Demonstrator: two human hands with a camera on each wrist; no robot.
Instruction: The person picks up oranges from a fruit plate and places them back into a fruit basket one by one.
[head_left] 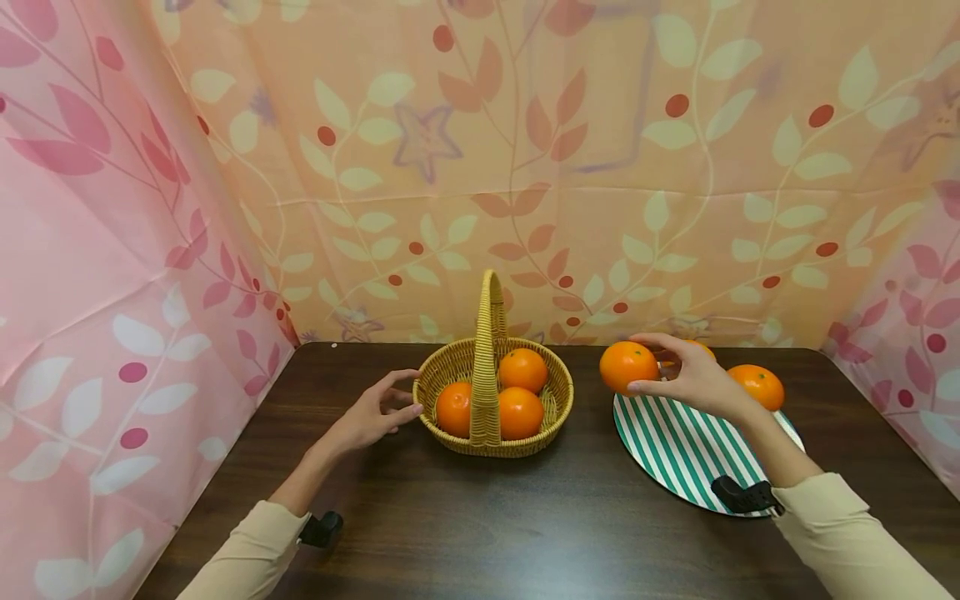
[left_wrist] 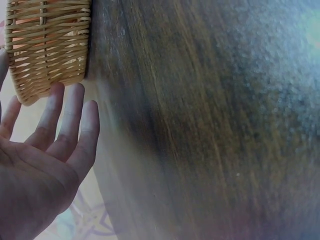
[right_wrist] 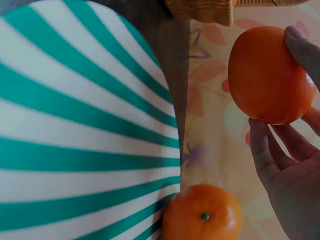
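Observation:
My right hand (head_left: 693,379) pinches an orange (head_left: 628,367) between thumb and fingers, held up over the far left edge of a green-and-white striped round mat (head_left: 675,446). In the right wrist view the held orange (right_wrist: 270,75) shows clear of the mat. Over at the left, my left hand (head_left: 378,410) has its loosely bent fingers at the side of a yellow wicker basket (head_left: 442,367) with a tall handle. The left wrist view shows those fingers close against the basket's weave (left_wrist: 50,45). Three oranges (head_left: 521,412) lie inside the basket, one partly behind the handle.
Another orange (head_left: 757,386) sits at the mat's far right edge, and one more (head_left: 702,350) is mostly hidden behind my right hand. Dark wooden table (head_left: 487,525) lies under everything. A flowered cloth (head_left: 465,167) hangs along the back and both sides.

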